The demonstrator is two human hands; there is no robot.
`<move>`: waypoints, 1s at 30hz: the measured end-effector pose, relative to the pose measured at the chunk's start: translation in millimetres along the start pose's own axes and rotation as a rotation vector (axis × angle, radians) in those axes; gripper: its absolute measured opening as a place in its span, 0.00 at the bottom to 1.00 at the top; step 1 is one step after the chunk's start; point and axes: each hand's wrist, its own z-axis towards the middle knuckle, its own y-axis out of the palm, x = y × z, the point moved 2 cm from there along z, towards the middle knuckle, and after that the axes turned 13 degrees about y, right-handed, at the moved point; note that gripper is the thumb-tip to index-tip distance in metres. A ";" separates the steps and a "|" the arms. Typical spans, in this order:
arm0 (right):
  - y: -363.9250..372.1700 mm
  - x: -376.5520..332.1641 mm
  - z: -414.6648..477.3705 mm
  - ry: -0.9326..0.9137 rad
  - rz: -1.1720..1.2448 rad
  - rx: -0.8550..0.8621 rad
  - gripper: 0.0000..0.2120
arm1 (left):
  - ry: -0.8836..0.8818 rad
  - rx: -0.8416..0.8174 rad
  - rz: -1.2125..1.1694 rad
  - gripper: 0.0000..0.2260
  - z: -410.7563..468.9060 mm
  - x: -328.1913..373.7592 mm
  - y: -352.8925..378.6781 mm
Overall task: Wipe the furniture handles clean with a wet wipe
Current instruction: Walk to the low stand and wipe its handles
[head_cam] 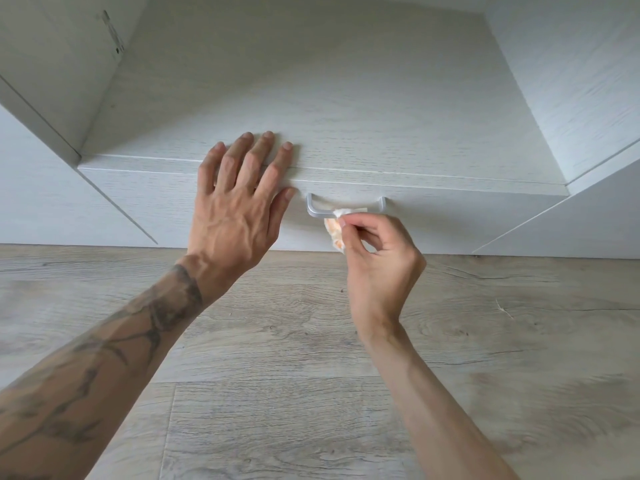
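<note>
A silver bar handle (320, 212) is fixed to the front of a white wood-grain drawer (450, 216) low in a cabinet. My right hand (377, 268) pinches a crumpled wet wipe (335, 233), white with orange marks, and presses it against the middle of the handle's bar. The wipe covers part of the bar. My left hand (239, 202) lies flat with fingers spread on the top edge of the drawer, just left of the handle, holding nothing.
White cabinet side panels (588, 98) rise on both sides of a white shelf surface (311, 98) above the drawer. A hinge plate (112, 36) sits on the left panel. Grey wood-plank floor (311, 393) stretches below.
</note>
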 end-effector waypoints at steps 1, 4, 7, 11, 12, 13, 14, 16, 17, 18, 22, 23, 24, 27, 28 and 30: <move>-4.8 2.0 2.6 0.005 -0.001 0.010 0.07 | -0.001 0.000 -0.005 0.25 0.0 0.2 -0.2; -12.7 4.8 7.4 0.005 -0.014 0.021 0.07 | -0.006 0.009 -0.006 0.25 0.2 0.3 -0.9; -3.2 -2.6 4.4 -0.047 -0.051 0.005 0.06 | -0.004 0.014 0.002 0.25 0.2 0.9 -1.2; 4.2 -9.5 3.9 -0.174 -0.159 -0.046 0.04 | 0.002 0.007 0.007 0.25 -0.2 -0.1 -0.1; 1.7 -9.6 5.9 -0.197 -0.178 -0.052 0.03 | 0.001 0.004 0.008 0.25 0.0 0.0 0.1; -2.0 -8.8 8.2 -0.206 -0.189 -0.049 0.03 | -0.002 0.002 0.008 0.25 0.2 0.2 0.2; -6.6 -7.7 10.0 -0.200 -0.192 -0.035 0.03 | -0.004 -0.001 0.005 0.25 0.3 0.5 0.1; -13.1 -6.3 11.4 -0.168 -0.178 0.000 0.04 | -0.007 -0.006 0.002 0.25 0.3 1.2 -0.6; -12.7 -6.7 10.7 -0.160 -0.171 0.007 0.04 | -0.007 -0.010 0.004 0.25 0.4 1.2 -1.1; -9.8 -8.1 9.0 -0.162 -0.171 0.004 0.04 | -0.007 -0.014 0.005 0.25 0.6 1.3 -1.6; 12.5 -17.3 1.4 -0.217 -0.217 -0.062 0.03 | -0.003 -0.010 0.014 0.25 1.2 1.9 -3.6; 14.5 -18.1 1.0 -0.220 -0.223 -0.074 0.03 | -0.001 -0.013 0.014 0.25 1.2 1.6 -3.5; 13.6 -18.1 1.7 -0.225 -0.228 -0.082 0.03 | -0.001 -0.017 0.012 0.25 1.3 1.3 -3.4; -4.0 -14.2 10.2 -0.232 -0.234 -0.067 0.03 | -0.002 -0.029 -0.004 0.25 1.8 1.4 -5.0; -13.1 -11.0 14.7 -0.224 -0.232 -0.055 0.03 | -0.004 -0.033 -0.011 0.25 2.3 1.5 -6.2; -31.7 -3.3 24.6 -0.176 -0.217 -0.029 0.03 | -0.012 -0.048 -0.021 0.25 3.2 2.0 -9.2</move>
